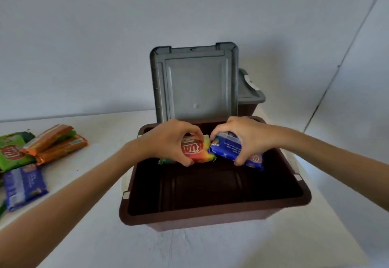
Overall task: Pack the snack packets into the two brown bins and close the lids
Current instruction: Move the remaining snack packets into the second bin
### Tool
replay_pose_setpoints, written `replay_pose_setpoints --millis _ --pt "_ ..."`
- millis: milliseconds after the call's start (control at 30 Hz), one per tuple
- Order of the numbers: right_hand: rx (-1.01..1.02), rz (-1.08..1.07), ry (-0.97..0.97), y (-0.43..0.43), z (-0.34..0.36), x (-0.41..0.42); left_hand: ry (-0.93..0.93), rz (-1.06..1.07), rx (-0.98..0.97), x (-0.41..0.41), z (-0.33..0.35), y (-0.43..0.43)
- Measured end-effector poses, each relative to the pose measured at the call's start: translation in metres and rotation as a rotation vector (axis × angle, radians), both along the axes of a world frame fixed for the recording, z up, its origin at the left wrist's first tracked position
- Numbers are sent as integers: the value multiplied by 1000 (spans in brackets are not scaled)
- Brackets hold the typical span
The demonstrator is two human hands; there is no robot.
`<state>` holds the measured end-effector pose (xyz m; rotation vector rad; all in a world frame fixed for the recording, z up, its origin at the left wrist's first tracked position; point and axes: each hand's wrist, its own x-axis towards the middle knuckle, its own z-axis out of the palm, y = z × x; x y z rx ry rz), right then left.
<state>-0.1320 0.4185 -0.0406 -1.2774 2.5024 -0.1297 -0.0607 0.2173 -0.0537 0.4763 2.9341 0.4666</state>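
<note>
A brown bin (212, 215) stands open in front of me, its grey lid (194, 82) tilted up at the back. My left hand (168, 141) grips a red and yellow snack packet (197, 152) over the bin's far half. Beside it my right hand (244, 137) grips a blue snack packet (227, 148). The two packets nearly touch end to end. The near part of the bin's floor looks dark and bare. A second brown bin (247, 107) with a shut grey lid (249, 93) peeks out behind the raised lid.
On the white table (101, 124) at the left lie more packets: a green one (11, 152), orange ones (56, 143) and a blue one (24, 185). A pale wall rises behind the bins.
</note>
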Motion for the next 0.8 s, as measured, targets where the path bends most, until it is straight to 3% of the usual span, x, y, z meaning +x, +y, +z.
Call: replay_pose_setpoints --millis 267,500,800 --pt "243 102 193 -16 -57 2 -83 -20 -400 -22 -48 25" --pt "338 169 249 -23 -69 3 -6 -60 -645 -23 -57 28" --pt "344 90 359 -23 -69 -1 41 -81 -712 -25 -63 31"
